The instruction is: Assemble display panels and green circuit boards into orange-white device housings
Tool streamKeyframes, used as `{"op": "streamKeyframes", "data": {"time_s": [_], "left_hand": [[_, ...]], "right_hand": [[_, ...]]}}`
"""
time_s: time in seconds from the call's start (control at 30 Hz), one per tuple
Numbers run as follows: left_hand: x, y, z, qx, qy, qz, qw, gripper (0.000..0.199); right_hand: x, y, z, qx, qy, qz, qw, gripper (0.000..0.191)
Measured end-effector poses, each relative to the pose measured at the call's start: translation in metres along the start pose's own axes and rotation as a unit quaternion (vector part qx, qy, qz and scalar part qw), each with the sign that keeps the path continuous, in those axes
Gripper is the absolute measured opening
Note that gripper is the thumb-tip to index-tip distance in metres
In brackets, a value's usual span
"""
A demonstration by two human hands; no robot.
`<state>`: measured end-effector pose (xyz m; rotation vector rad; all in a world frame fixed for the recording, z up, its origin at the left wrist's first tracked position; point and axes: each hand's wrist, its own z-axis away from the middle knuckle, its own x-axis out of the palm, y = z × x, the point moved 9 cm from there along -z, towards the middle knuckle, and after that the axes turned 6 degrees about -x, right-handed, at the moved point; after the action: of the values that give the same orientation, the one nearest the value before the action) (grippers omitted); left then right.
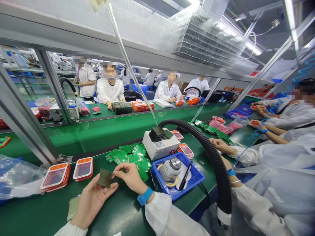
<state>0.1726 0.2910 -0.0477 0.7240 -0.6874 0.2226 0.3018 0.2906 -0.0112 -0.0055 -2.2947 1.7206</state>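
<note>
Panel in left hand, details indistinct

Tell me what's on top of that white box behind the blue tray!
A pile of thin dark squares lies on the white box. The pile hides part of the box's top, and the upper squares mostly cover the lower ones.

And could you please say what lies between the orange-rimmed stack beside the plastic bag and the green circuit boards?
In the head view, a second orange-rimmed stack, then a strip of green worktop.
</note>
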Motion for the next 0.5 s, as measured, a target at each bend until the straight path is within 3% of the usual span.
{"op": "streamKeyframes", "data": {"time_s": [0.33,0.5], "left_hand": [[0.004,0.004,0.004,0.014,-0.029,0.007,0.999,0.024],[0.008,-0.002,0.002,0.017,-0.058,0.013,0.998,0.022]], "right_hand": [[-0.016,-0.02,-0.002,-0.042,0.059,-0.025,0.997,0.028],[-0.046,-0.022,0.044,-0.016,0.16,-0.048,0.986,0.034]]}}
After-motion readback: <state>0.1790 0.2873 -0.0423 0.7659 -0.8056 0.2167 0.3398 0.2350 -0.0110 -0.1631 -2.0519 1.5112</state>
